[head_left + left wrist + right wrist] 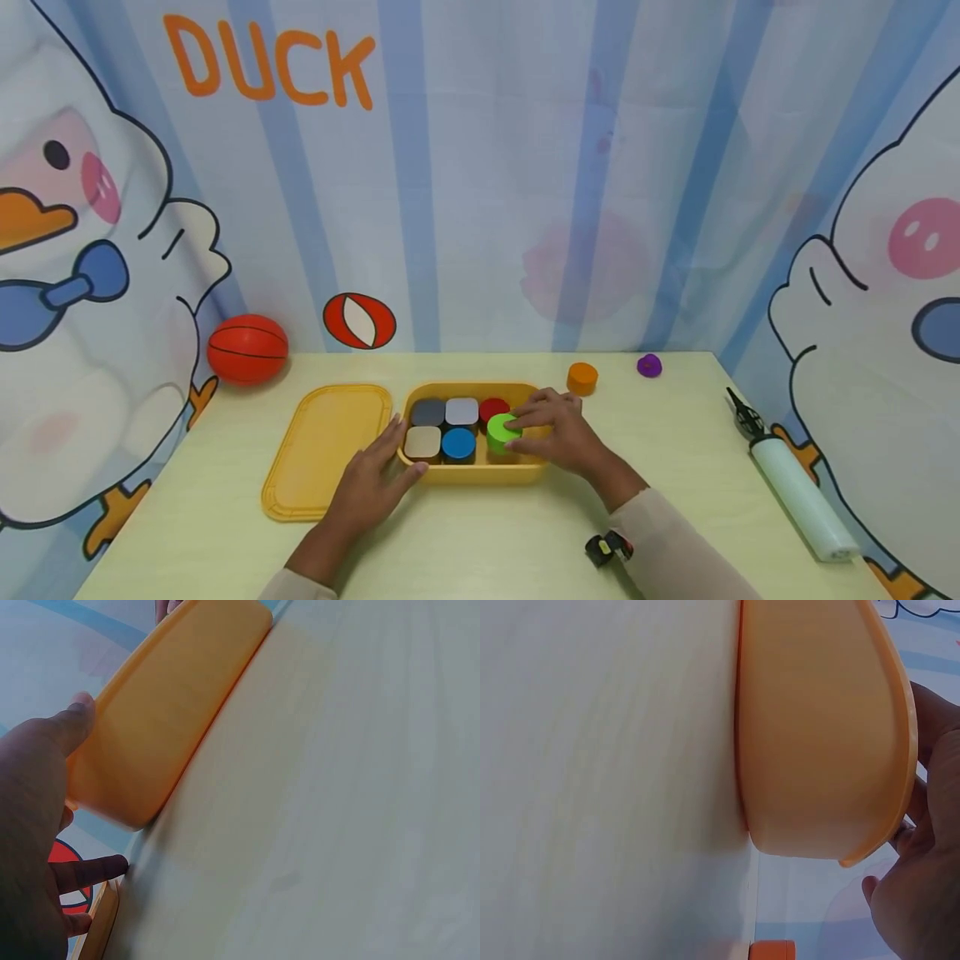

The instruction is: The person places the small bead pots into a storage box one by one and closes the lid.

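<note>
A yellow box holds several blocks in two rows. Among them are a dark grey square block, a light grey square block, a beige square block, a blue round block and a red round block. My right hand pinches a bright green round block inside the box, toward its right half. My left hand rests at the box's left end, thumb at the front rim and fingers spread along the side. In the right wrist view, the box wall hides the green block.
Left of the box lies a flat yellow lid. Behind on the right are an orange round block and a small purple object. A red ball sits back left; a pale green pump with a black nozzle lies right.
</note>
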Demonstrator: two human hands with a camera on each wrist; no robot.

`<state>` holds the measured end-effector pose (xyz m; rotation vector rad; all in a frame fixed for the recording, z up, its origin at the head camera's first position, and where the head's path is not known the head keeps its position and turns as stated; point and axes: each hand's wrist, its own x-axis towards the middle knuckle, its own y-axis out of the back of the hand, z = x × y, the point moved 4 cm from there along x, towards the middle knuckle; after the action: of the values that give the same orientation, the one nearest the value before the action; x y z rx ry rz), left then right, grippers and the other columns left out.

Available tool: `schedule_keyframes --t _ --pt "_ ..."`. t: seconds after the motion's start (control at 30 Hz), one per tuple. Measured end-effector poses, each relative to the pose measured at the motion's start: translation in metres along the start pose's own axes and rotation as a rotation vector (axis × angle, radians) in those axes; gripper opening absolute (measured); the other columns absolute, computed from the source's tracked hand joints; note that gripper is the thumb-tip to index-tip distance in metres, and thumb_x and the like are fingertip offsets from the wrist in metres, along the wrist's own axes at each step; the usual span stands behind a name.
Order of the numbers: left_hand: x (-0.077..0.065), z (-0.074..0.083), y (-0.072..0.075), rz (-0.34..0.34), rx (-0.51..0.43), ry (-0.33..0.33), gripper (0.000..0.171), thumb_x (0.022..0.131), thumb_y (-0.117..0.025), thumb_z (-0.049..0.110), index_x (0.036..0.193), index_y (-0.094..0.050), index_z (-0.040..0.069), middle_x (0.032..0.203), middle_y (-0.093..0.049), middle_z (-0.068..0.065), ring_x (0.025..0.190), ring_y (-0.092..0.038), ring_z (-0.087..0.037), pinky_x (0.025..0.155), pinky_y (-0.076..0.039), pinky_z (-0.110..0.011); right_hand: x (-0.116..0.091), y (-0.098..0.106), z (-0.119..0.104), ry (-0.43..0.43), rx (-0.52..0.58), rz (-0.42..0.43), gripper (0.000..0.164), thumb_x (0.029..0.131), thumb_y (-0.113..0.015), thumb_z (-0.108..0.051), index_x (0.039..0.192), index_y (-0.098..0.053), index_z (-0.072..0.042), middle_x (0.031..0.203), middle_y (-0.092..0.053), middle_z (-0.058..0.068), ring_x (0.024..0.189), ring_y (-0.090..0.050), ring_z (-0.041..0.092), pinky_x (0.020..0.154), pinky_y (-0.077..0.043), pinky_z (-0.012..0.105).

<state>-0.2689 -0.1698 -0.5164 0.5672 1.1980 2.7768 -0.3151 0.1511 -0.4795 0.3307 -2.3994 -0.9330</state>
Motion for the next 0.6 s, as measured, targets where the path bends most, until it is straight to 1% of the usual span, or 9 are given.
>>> schedule_keyframes --t 0.1,0.2,0.3,0.4,0.47,0.6 --pt "-0.001 -0.001 0.001 0.003 0.002 -0.001 0.081 0.104 -0.072 0.049 0.168 -0.042 0.011 0.176 -0.039 -0.009 0.162 -0.041 -0.037 0.119 -0.031 -0.085 0.001 -0.002 -0.002 -0.02 -0.009 -0.017 0.035 0.085 -0.096 -0.027 0.118 -0.088 -0.019 0.119 -0.083 -0.002 0.116 -0.059 0.019 0.106 -0.02 0.056" --pt "0.0 0.0 0.001 -0.001 -0.006 0.004 0.081 0.104 -0.072 0.049 0.168 -0.041 0.011 0.176 -0.039 -0.01 0.162 -0.04 -0.037 0.12 -0.031 -0.084 0.002 -0.002 -0.005 -0.036 -0.032 -0.023 0.037 0.085 -0.096 -0.03 0.12 -0.087 -0.019 0.111 -0.082 -0.005 0.11 -0.056 0.015 0.103 -0.02 0.056" --pt "-0.001 0.001 0.002 -0.006 -0.011 0.011 0.081 0.104 -0.072 0.05 0.168 -0.041 0.011 0.176 -0.039 -0.01 0.163 -0.039 -0.038 0.121 -0.03 -0.084 0.003 -0.003 -0.005 -0.058 -0.053 -0.033 0.039 0.085 -0.096 -0.033 0.12 -0.087 -0.019 0.107 -0.079 -0.002 0.107 -0.054 0.015 0.102 -0.02 0.056" --pt "-0.001 0.001 0.002 -0.008 -0.012 0.013 0.081 0.104 -0.072 0.05 0.169 -0.041 0.012 0.176 -0.038 -0.01 0.163 -0.039 -0.037 0.121 -0.03 -0.084 0.005 -0.005 -0.004 -0.095 -0.051 -0.047 0.04 0.084 -0.097 -0.034 0.119 -0.087 -0.018 0.107 -0.074 0.006 0.106 -0.053 0.018 0.102 -0.019 0.056" --pt "-0.001 0.001 0.002 -0.008 -0.013 0.012 0.081 0.104 -0.072 0.05 0.169 -0.041 0.012 0.176 -0.039 -0.01 0.163 -0.039 -0.037 0.121 -0.03 -0.084 0.006 -0.007 -0.004 -0.127 -0.042 -0.059 0.039 0.084 -0.097 -0.034 0.118 -0.087 -0.018 0.107 -0.071 0.011 0.105 -0.055 0.023 0.102 -0.018 0.056" --pt "0.0 0.0 0.001 -0.009 -0.01 0.015 0.081 0.104 -0.072 0.05 0.169 -0.041 0.012 0.176 -0.039 -0.009 0.163 -0.039 -0.036 0.121 -0.03 -0.084 0.007 -0.011 -0.005 -0.184 -0.035 -0.083 0.038 0.083 -0.098 -0.036 0.115 -0.088 -0.018 0.109 -0.07 0.011 0.107 -0.057 0.029 0.106 -0.018 0.059"
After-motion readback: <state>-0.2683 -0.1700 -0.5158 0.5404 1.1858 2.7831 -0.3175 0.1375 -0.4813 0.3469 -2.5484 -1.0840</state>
